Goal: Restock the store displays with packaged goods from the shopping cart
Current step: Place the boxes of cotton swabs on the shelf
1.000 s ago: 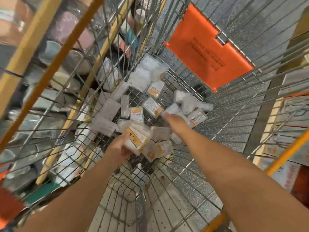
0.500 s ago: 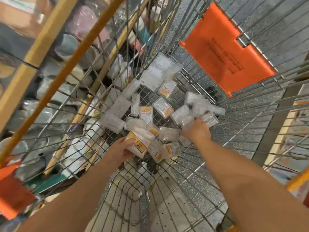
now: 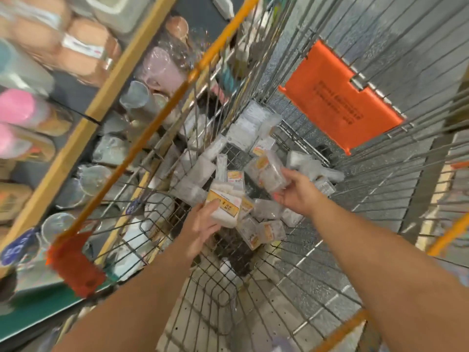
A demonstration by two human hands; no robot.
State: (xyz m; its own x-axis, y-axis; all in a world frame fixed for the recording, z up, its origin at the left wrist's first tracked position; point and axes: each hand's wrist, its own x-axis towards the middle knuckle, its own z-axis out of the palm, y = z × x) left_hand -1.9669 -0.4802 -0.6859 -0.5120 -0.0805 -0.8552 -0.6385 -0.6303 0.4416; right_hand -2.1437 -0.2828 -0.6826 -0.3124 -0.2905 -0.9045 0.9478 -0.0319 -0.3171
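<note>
Two hands (image 3: 203,224) (image 3: 298,193), one cart (image 3: 253,288), one orange flap (image 3: 340,97), roughly twenty clear packets (image 3: 269,214).

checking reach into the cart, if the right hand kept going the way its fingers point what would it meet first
The right hand, holding a clear packet, points up-left into the cart. It would probably first meet the loose packets by the left wire wall; depth is unclear.

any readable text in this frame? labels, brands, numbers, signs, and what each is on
None can be quoted with confidence.
Orange panel on the cart wall: lines of dark print, too blurred to read.
Packet in the left hand: yellow label with dark characters, too blurred.
Clear packet in the right hand: orange label, too small.
Blue tags on the shelf edge: white marks, blurred.
Loose packets in the cart: orange labels, unreadable.
</note>
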